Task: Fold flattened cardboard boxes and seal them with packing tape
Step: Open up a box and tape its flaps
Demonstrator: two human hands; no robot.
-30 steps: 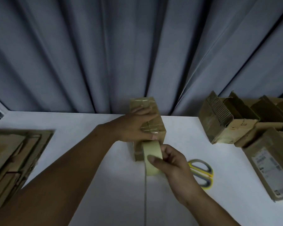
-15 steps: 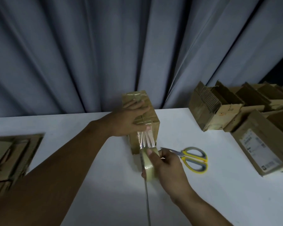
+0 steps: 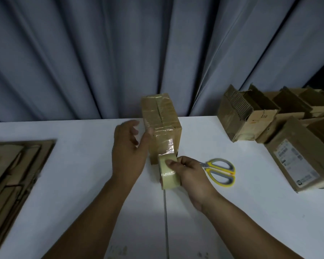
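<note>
Box (image 3: pixel 161 116): folded, top taped, strip uncut. Your right hand (image 3: pixel 190 174) grips the roll (image 3: pixel 169 172); left hand (image 3: pixel 127 152) spread, empty. Flats (image 3: pixel 11 174) await.

At frame centre the taped brown cardboard box (image 3: pixel 161 116) stands on the white table (image 3: pixel 82 165). Our left hand (image 3: pixel 128 152) is just left of it; our right hand (image 3: pixel 190 174), just below, holds the pale tape roll (image 3: pixel 169 174) against its near face. Yellow-handled scissors (image 3: pixel 220 173) lie right of that hand, flattened cardboard sheets (image 3: pixel 11 174) at the left edge, open brown cartons (image 3: pixel 247 116) at the right edge.
</note>
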